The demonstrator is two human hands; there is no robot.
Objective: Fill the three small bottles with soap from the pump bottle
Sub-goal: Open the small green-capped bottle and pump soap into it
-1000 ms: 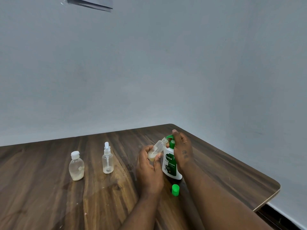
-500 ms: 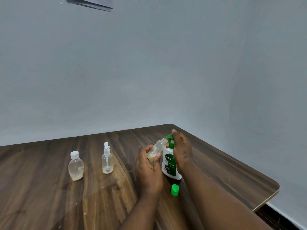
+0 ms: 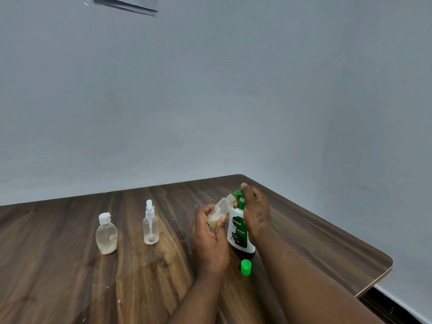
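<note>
My left hand (image 3: pixel 209 237) grips a small clear uncapped bottle (image 3: pixel 221 210), tilted so its mouth meets the green spout of the white pump bottle (image 3: pixel 239 232). A little yellowish soap lies in its bottom. My right hand (image 3: pixel 254 211) rests on the green pump head, fingers over the top, and hides most of it. The bottle's green cap (image 3: pixel 245 267) stands on the table in front of the pump bottle. To the left stand a white-capped flat bottle (image 3: pixel 106 235) and a clear spray bottle (image 3: pixel 150 224), each holding a little soap.
The wooden table (image 3: pixel 70 277) ends at a rounded corner on the right, with its edge close behind my right forearm. A plain grey wall stands behind the table.
Nothing has visibly moved apart from a slight camera shift; both hands hold the same pose at the pump spout.
</note>
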